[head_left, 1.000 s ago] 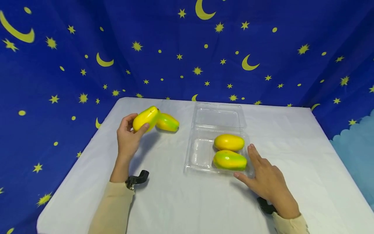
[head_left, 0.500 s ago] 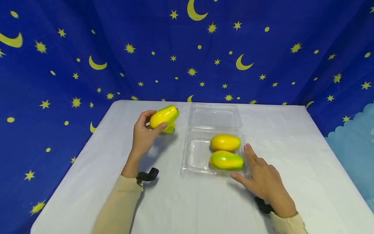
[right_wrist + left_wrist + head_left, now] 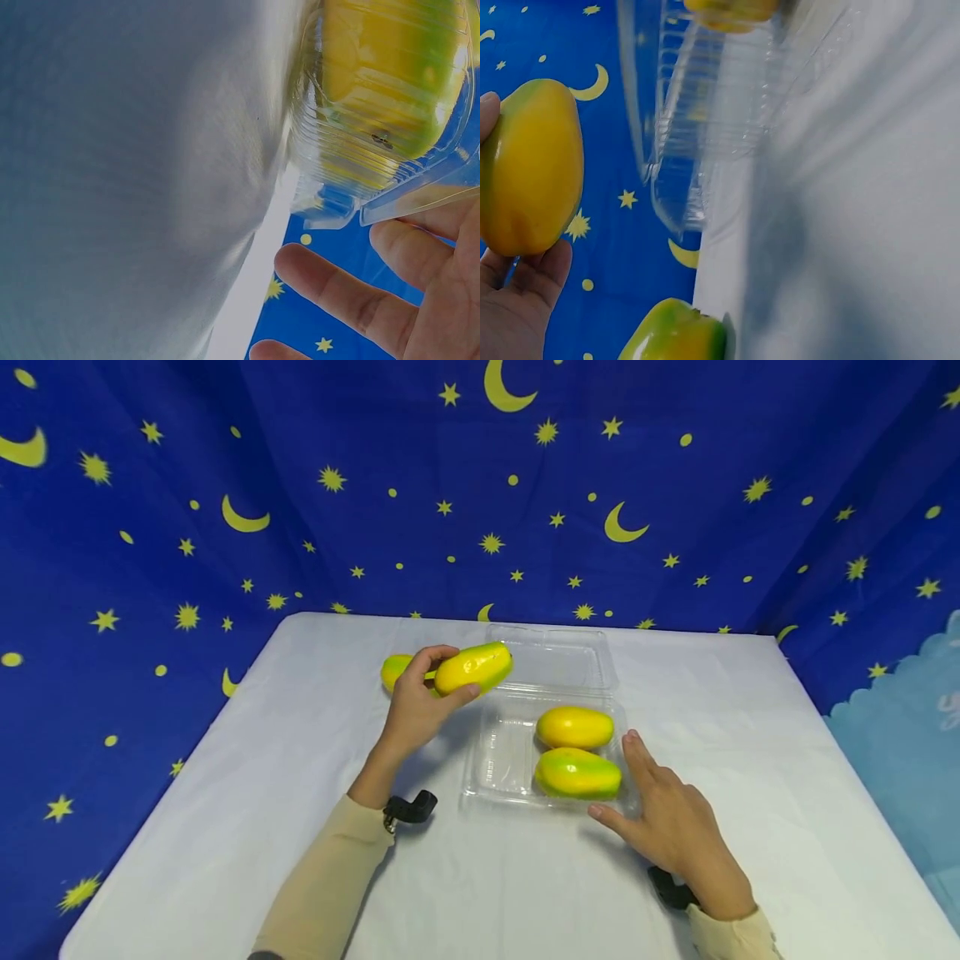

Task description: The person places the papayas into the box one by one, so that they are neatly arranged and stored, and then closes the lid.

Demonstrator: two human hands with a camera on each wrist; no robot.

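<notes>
Fruit, oblong, glossy yellow-green, is clasped raised in the left hand's grip, long axis roughly left-right, far-left of the transparent plastic clamshell box's bare left half, the straight-fingered right hand grasping nothing beside its right edge.

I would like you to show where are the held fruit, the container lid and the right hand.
Held fruit (image 3: 474, 668): head view, its yellow side.
Container lid (image 3: 558, 662): head view, its clear panel.
Right hand (image 3: 678, 820): head view, its back.
</notes>
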